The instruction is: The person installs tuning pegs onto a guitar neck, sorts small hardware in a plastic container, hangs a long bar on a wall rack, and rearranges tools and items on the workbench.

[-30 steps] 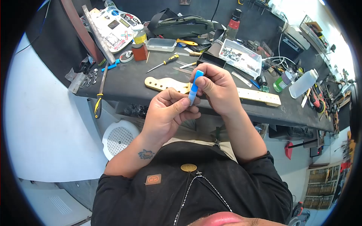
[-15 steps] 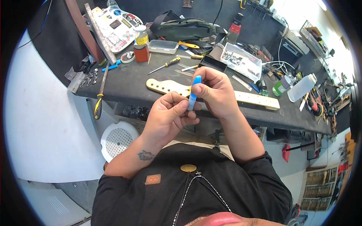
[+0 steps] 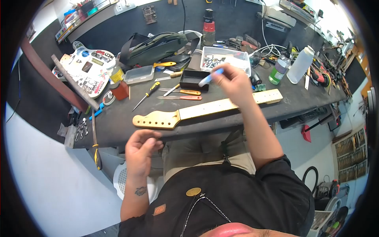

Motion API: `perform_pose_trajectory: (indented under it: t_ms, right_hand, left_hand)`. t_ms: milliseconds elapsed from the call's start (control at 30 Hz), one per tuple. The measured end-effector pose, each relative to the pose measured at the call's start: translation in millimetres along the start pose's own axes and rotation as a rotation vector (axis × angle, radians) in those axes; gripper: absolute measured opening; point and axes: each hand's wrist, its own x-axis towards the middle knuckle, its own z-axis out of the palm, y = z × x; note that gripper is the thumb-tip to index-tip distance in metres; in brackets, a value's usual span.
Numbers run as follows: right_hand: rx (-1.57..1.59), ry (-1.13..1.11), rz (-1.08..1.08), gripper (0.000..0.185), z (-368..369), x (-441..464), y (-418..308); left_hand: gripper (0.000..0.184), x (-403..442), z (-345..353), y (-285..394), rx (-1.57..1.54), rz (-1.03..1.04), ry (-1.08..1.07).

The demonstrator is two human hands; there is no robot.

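Note:
A small pale tube with a blue end, slightly blurred, tilts in the fingers of my right hand. That hand hovers over the bench, between a black open box and the guitar neck. The neck lies flat along the bench, its holed headstock toward the left and its fretboard reaching right under my right forearm. My left hand is in the air just off the bench's front edge, below the headstock. Its fingers are loosely curled and apart from the thumb, with nothing seen in them.
Behind the neck lie a yellow-black screwdriver, wooden-handled tools and the black box. Farther back are a parts bin and a green bag. Bottles stand right; a long-shafted screwdriver overhangs the front edge at left.
My hands have parted: the left let go of the tube and moved down-left, while the right carries it toward the black box. The view has shifted, showing more of the bench's back.

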Motion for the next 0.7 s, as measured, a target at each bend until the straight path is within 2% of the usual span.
perform_pose_trajectory:
  t_ms: [33, 67, 167, 267, 367, 400, 500, 533, 633, 700]
  right_hand:
    - [-0.049, 0.11, 0.07, 0.019, -21, 14, 13]
    - [-0.219, 0.164, 0.033, 0.021, -42, 31, 40]
    - [-0.622, 0.121, -0.017, 0.032, -85, 47, 71]
    - [-0.686, 0.163, 0.084, 0.033, -107, 47, 72]
    - [-0.747, 0.024, 0.035, 0.033, -117, 48, 85]
    - [-0.831, -0.12, 0.006, 0.039, -118, 53, 84]
    - [-1.045, -0.294, -0.106, 0.048, -106, 48, 80]
    - [-1.08, -0.343, -0.033, 0.056, -103, 51, 81]
    - [-1.135, -0.449, 0.096, 0.064, -100, 63, 88]
    - [-1.178, -0.436, 0.073, 0.065, -100, 69, 93]
  left_hand:
    - [0.017, 2, -11, 0, -0.01, 0.013, 0.033]
    - [0.015, 4, -17, 2, -0.003, 0.017, 0.072]
    - [0.012, 6, -21, 2, 0.016, 0.018, 0.157]
    - [0.011, 9, -28, -6, 0.039, 0.002, 0.171]
    - [0.008, 11, -29, -11, 0.154, 0.003, 0.183]
    - [0.007, 13, -31, -12, 0.23, 0.019, 0.193]
    - [0.005, 22, -36, -12, 0.41, 0.089, 0.23]
    - [0.005, 24, -38, -12, 0.46, 0.116, 0.246]
    - [0.005, 31, -50, -14, 0.509, 0.205, 0.295]
    - [0.004, 34, -60, -16, 0.494, 0.229, 0.32]
